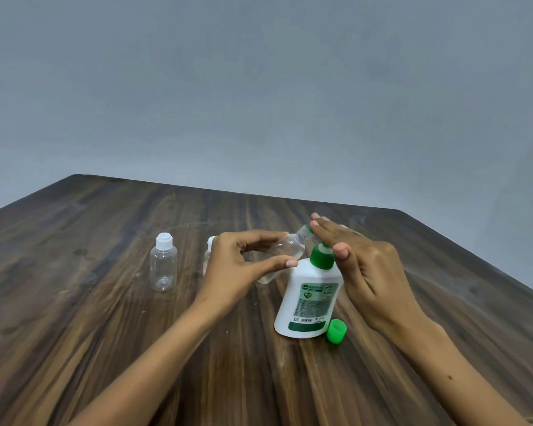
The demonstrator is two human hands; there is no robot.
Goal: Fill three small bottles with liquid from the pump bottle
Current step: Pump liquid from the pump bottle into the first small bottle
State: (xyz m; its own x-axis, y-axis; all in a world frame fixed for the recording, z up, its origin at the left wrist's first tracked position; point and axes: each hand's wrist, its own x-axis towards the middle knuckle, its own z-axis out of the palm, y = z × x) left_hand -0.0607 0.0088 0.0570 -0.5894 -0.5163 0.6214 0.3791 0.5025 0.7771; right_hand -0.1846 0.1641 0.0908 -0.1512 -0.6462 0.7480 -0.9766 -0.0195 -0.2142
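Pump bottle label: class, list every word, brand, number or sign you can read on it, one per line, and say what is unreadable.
"ORIGINAL" stands near the top of the green label on the white pump bottle.
Round brand logo beside it: too blurred to read.
Small print, badge and symbols below: too small to read.
Nothing else bears text.

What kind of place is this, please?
Probably a plain room arranged for a tabletop task, not a proper workshop: a dark wooden table, a bare grey wall behind, and only bottles such as the pump bottle on it.
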